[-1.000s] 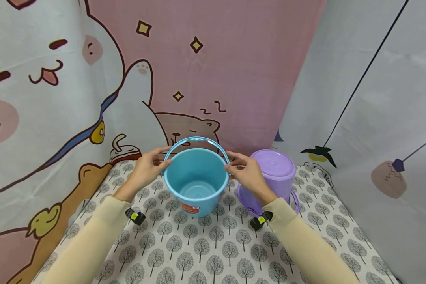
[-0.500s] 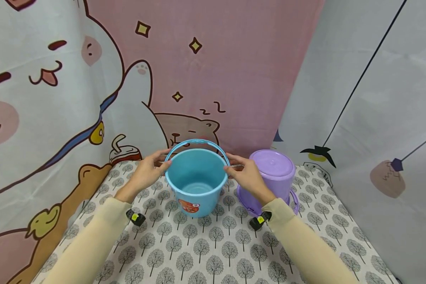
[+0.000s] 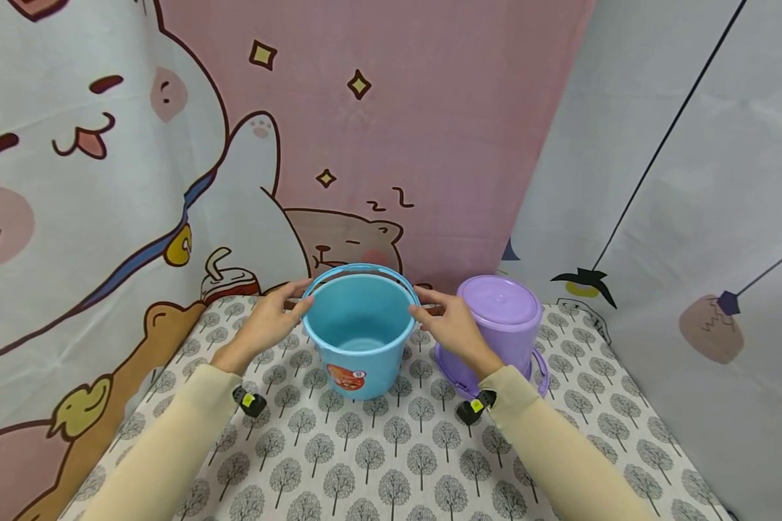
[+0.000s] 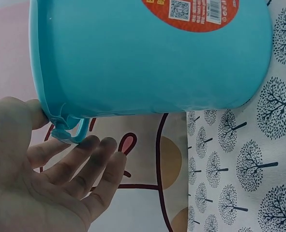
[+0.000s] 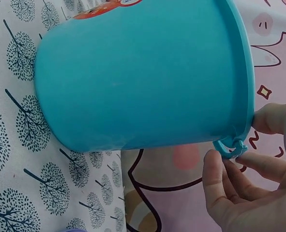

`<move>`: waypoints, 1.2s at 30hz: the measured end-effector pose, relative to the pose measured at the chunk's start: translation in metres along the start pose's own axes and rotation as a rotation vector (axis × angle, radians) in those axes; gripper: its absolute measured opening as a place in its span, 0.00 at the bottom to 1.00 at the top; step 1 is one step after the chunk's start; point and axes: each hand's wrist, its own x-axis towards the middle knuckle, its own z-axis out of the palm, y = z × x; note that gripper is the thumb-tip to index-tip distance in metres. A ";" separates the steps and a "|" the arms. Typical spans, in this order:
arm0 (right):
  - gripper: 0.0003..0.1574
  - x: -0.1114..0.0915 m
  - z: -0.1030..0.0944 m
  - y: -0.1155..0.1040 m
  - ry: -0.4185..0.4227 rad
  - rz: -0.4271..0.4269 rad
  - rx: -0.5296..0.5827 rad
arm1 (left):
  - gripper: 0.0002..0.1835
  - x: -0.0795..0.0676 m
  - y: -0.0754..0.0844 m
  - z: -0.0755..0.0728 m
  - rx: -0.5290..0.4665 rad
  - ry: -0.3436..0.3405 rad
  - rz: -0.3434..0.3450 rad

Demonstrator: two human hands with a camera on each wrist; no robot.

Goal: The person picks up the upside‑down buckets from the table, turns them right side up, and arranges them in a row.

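A light-blue plastic bucket (image 3: 363, 373) stands on the cloth in the middle of the head view, its mouth up and a red-orange label on its front. Its handle (image 3: 358, 268) arcs behind the far rim. At the left side, my left hand (image 3: 270, 315) pinches the rim by the handle joint. The left wrist view shows the left thumb (image 4: 36, 114) on the rim and the fingers around the joint. My right hand (image 3: 452, 322) holds the opposite side likewise, with its thumb (image 5: 271, 118) against the rim in the right wrist view. The bucket's far wall is hidden.
To the right, a purple bucket (image 3: 502, 300) stands upside down, with its handle (image 3: 542, 373) low at its side, close to my right hand. A tree-patterned cloth (image 3: 365, 463) covers the table. Printed curtains (image 3: 456, 130) hang behind and at both sides.
The blue bucket has tipped back from leaning towards me, so more of its label shows. Its handle has dropped lower behind the rim. Both hands keep nearly the same place.
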 end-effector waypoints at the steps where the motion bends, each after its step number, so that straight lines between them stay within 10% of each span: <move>1: 0.35 0.000 0.000 0.000 0.000 0.001 -0.005 | 0.33 0.000 0.000 0.000 0.005 0.001 0.001; 36: 0.34 -0.022 -0.010 -0.007 0.029 -0.170 -0.161 | 0.28 -0.024 0.021 0.000 0.111 0.127 0.167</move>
